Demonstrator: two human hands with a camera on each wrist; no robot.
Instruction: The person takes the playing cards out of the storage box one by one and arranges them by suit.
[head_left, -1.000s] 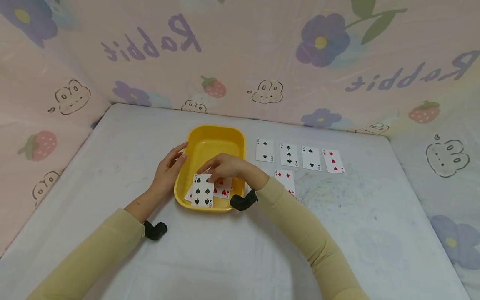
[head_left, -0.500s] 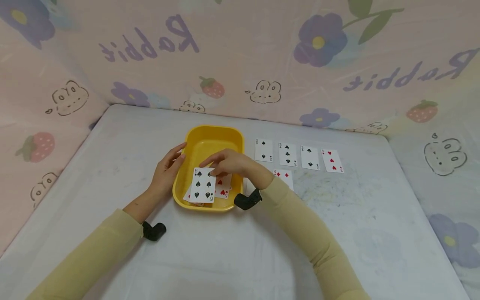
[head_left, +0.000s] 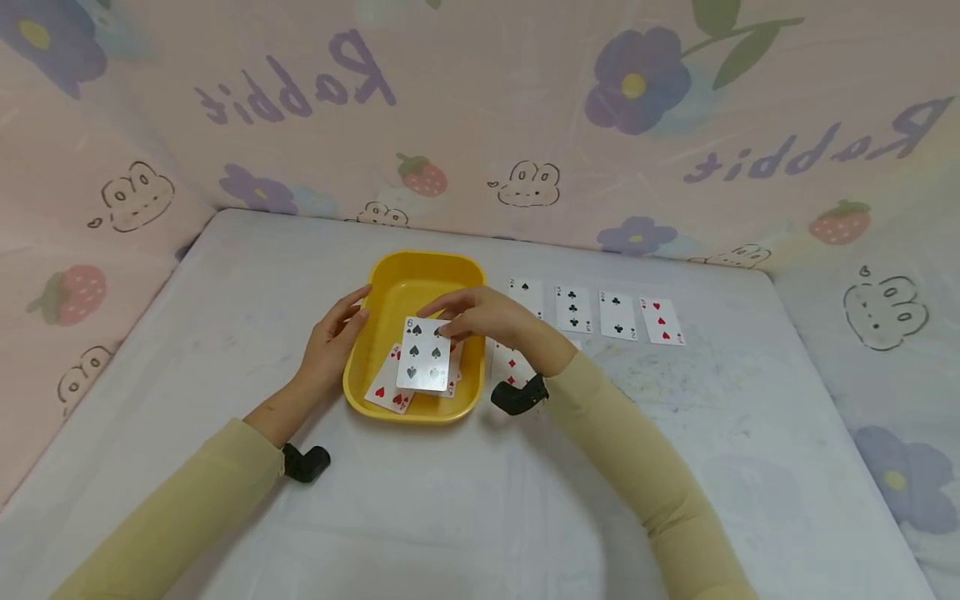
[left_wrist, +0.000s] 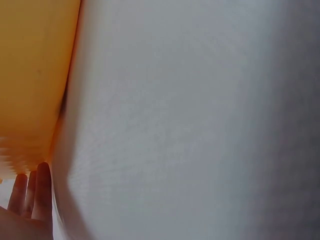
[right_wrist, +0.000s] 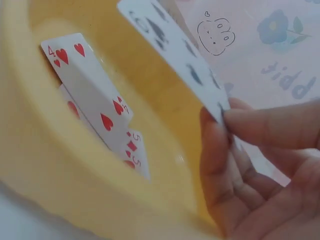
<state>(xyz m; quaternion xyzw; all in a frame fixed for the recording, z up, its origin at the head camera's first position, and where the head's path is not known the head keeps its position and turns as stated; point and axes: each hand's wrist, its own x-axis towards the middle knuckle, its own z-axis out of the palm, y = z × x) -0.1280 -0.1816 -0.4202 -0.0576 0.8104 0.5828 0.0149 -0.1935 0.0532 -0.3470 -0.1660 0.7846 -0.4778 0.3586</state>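
My right hand (head_left: 480, 317) pinches a six of spades playing card (head_left: 423, 358) between thumb and fingers, tilted above the yellow tray (head_left: 416, 260). In the right wrist view the thumb lies on the card's face, with fingertips behind it. Below, a four of hearts (right_wrist: 90, 82) lies in the tray, overlapping other red cards, including a five of diamonds (right_wrist: 137, 150). My left hand (head_left: 330, 342) touches the tray's left side at the rim. Its fingers (left_wrist: 42, 195) are straight against the outer wall in the left wrist view.
Right of the tray lies a row of cards: two of spades (head_left: 526, 296), three of clubs (head_left: 573, 310), two of clubs (head_left: 618, 317) and three of hearts (head_left: 663, 322). Nearer, a diamonds card (head_left: 510, 364) is partly hidden by my right arm. A patterned curtain (head_left: 450, 100) stands behind the table.
My right hand has lifted the six of spades off the cards in the tray and moved it right and away from me, uncovering the four of hearts. The left hand stays at the tray.
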